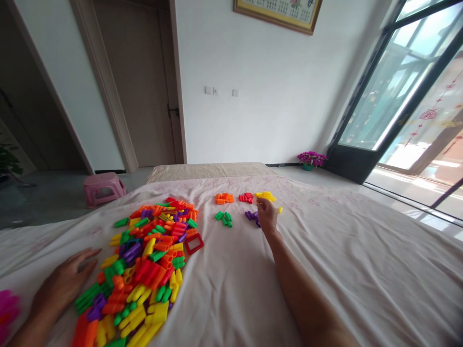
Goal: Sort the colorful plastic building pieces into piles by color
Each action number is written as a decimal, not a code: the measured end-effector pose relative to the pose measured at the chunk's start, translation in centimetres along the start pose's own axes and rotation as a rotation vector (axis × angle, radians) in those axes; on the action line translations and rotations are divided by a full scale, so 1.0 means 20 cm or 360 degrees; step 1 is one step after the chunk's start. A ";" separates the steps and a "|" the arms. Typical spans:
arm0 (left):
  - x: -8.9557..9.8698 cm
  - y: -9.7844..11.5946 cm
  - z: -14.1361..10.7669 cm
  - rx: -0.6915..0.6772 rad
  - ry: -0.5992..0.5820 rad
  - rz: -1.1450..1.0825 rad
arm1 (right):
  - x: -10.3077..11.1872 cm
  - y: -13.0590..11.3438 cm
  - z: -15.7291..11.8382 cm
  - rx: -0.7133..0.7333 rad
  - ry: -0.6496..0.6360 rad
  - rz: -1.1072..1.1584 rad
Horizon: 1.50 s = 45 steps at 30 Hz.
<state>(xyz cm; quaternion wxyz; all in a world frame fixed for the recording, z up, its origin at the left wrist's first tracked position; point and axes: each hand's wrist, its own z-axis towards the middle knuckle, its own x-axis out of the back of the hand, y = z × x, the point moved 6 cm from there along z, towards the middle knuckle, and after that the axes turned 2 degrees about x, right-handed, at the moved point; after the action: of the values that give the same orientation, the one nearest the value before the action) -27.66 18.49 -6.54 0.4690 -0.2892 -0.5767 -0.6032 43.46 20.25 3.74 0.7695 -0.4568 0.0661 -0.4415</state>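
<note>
A large mixed pile of plastic pieces [155, 255] in orange, yellow, green, red and purple lies on the cloth at the left. Beside its left edge rests my left hand [65, 282], fingers apart and holding nothing. Farther out, my right hand [266, 214] reaches to the small yellow group [265, 195], its fingers drawn together; what they hold, if anything, is too small to make out. Purple pieces [252, 216] lie just left of that hand. Small groups of red [246, 197], orange [224, 198] and green pieces [224, 218] sit farther left. A single yellow piece [280, 210] is to its right.
A red square frame [194, 244] lies at the pile's right edge. The pale cloth [343, 250] has folds. Beyond are a pink stool [104, 189], a potted purple plant [311, 159] and a glass door. Something bright pink [7, 311] shows at the left edge.
</note>
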 end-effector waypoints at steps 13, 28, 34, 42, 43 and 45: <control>0.06 0.13 -0.07 0.0071 -0.0082 -0.0137 | -0.43 -0.77 -0.78 0.1244 -0.1386 -0.0005; 0.11 0.21 -0.10 0.0034 -0.0022 -0.0107 | -0.40 -0.82 -0.79 0.1227 -0.1381 0.0126; 0.13 0.23 -0.11 0.0060 -0.0015 -0.0089 | -0.60 -0.87 -0.79 0.1031 -0.1435 0.0080; 0.12 0.21 -0.10 0.0019 0.0050 -0.0114 | -0.76 -0.84 -0.83 0.0845 -0.1421 -0.0021; 0.12 0.21 -0.10 0.0015 0.0060 -0.0117 | -0.75 -0.82 -0.82 0.0782 -0.1408 0.0027; 0.12 0.21 -0.10 0.0005 0.0067 -0.0122 | -0.73 -0.78 -0.80 0.0605 -0.1363 0.0188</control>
<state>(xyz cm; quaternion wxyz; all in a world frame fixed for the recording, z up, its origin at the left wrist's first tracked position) -24.48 16.47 -2.93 0.4580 -0.2535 -0.5783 -0.6257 16.97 17.67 2.13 0.8212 -0.4443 -0.3134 -0.1732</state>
